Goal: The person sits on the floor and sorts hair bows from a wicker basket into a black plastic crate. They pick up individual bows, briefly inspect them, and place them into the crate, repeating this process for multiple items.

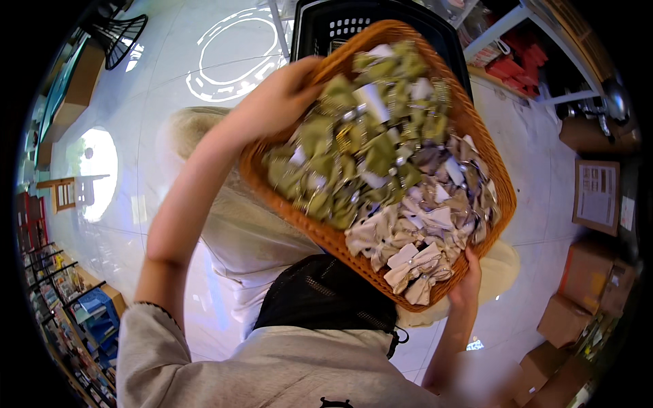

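A brown woven basket (502, 168) hangs tilted above my lap, filled with fabric bows. Green bows (326, 137) with shiny trim fill its far and left part. Beige and greyish bows (423, 219) lie toward its near right corner, many with small white tags. My left hand (285, 97) grips the far left rim, its fingertips partly hidden by the basket. At the near right, my right hand (465, 283) holds the rim from below, thumb against the outer edge. Part of the basket's contents is blurred.
Beyond the basket stands a black plastic crate (316, 38). Cardboard boxes (586, 278) line the right side, near a white metal rack (497, 33) with red items. Stocked shelves (66, 306) are at lower left, and a black wire stool (120, 38) at upper left.
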### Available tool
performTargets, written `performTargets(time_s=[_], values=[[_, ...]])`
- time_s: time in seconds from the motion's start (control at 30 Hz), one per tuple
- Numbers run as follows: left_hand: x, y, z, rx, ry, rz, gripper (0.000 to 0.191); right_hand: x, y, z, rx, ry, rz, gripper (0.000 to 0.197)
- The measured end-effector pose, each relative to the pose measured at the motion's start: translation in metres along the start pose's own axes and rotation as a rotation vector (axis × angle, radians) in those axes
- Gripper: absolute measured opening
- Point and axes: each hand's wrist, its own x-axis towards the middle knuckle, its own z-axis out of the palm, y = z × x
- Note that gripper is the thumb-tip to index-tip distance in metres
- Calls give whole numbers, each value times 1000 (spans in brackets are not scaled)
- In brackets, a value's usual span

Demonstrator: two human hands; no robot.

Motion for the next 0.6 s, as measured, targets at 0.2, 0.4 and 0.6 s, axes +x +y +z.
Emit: performTargets(time_s=[0.2, 0.4, 0.6], values=[[150, 13, 51, 201, -329, 173, 34, -28, 1, 26, 143, 293, -235, 48], [203, 6, 104, -564, -757, -378, 42, -25, -11, 8, 111, 471, -339, 47], [221, -118, 130, -667, -554, -535, 44, -29, -15, 12, 91, 589, -301, 51]])
